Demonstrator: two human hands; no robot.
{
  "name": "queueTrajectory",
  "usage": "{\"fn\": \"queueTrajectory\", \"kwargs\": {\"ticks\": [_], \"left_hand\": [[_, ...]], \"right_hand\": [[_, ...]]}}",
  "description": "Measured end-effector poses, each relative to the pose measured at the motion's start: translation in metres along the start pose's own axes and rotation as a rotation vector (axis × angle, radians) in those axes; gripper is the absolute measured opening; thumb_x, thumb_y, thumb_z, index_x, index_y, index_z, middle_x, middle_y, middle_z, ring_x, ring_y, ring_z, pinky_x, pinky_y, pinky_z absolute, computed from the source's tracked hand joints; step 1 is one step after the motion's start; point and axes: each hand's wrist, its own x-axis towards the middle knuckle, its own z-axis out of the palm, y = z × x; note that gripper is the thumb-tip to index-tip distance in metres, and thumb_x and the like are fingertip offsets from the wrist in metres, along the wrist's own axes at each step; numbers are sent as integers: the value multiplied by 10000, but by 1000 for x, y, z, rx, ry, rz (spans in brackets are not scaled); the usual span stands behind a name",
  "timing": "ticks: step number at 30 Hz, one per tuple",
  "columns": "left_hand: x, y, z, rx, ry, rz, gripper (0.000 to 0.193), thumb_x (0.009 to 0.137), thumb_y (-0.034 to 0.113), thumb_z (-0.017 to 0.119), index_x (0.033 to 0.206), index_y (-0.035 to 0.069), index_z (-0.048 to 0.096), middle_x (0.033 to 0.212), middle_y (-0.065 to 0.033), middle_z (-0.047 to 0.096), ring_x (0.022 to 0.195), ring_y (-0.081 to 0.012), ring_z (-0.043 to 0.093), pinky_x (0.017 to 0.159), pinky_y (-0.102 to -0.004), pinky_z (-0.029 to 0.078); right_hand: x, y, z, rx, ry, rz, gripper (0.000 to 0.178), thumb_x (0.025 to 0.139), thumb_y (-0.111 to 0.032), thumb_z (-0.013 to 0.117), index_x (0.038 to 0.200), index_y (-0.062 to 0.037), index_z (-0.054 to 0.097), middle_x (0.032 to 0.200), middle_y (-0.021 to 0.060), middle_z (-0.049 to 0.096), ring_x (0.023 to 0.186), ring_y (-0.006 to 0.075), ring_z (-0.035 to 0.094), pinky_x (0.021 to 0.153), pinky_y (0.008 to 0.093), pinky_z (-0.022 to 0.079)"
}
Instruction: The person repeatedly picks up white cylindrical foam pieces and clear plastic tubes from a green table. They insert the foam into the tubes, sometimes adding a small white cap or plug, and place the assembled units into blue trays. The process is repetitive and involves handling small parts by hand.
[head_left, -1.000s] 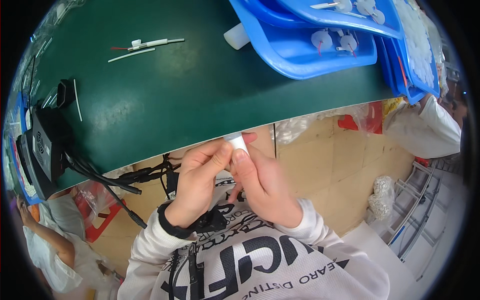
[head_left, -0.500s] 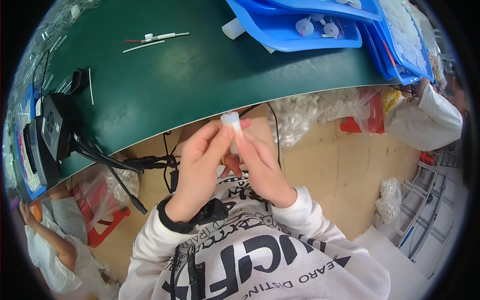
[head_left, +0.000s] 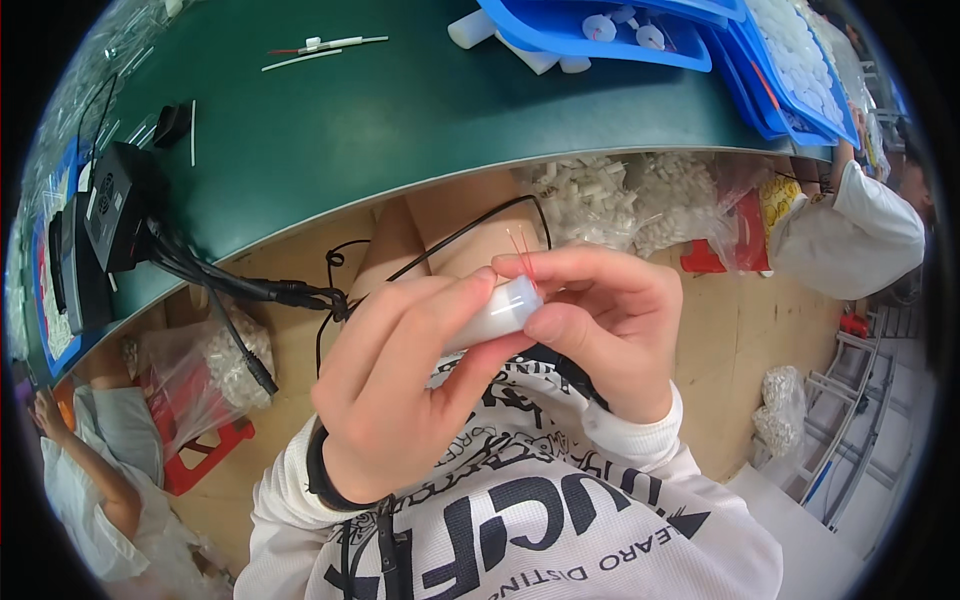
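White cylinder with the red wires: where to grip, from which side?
I'd put the grip around the white cylinder's smooth, round body, coming from the left, as the left hand holds it. It lies tilted, and the red wires stick out at its right end, where the right hand is, so a grip there would probably bend them.

My plastic cylinder (head_left: 503, 311) is milky white, its thin wires (head_left: 527, 263) red. The smooth worktop (head_left: 360, 125) is green, my knit sweatshirt (head_left: 640, 525) black-lettered white.
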Motion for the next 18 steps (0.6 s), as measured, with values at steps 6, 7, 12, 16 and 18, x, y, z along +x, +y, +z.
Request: {"fn": "queueTrajectory", "kwargs": {"ticks": [6,7,12,16,18], "left_hand": [[-3,-6,-4,128,-11,239,386,564,13,772,924,-31,643,845,-112,609,662,-229,567,560,-281,469],[-2,-8,-5,132,-25,291,391,559,12,772,925,-31,644,861,-112,611,668,-230,565,567,-281,469],[-1,-5,-4,-48,-12,216,409,595,23,776,963,-25,603,925,-146,624,743,-253,593,644,-290,483],[-12,-3,-8,-487,19,-95,419,670,-33,765,939,-6,444,936,-236,626,845,-243,627,734,-320,504],[-13,-6,-9,-533,19,-110,423,655,-40,771,937,-5,458,931,-229,628,838,-249,627,731,-325,505]], "right_hand": [[-14,6,7,116,13,41,367,785,55,633,1145,66,562,1032,143,626,928,162,606,775,262,514],[-17,6,10,169,55,64,368,786,57,633,1146,71,560,1042,149,624,932,165,604,790,269,511],[-23,2,12,93,134,-9,358,765,68,653,1109,86,556,1006,147,619,986,192,595,830,299,506],[-22,0,12,141,151,-88,321,720,79,694,1007,90,553,943,141,619,974,231,611,841,329,515],[-23,4,11,125,120,-150,311,703,91,705,973,91,552,931,146,618,952,247,622,837,339,521]]}}
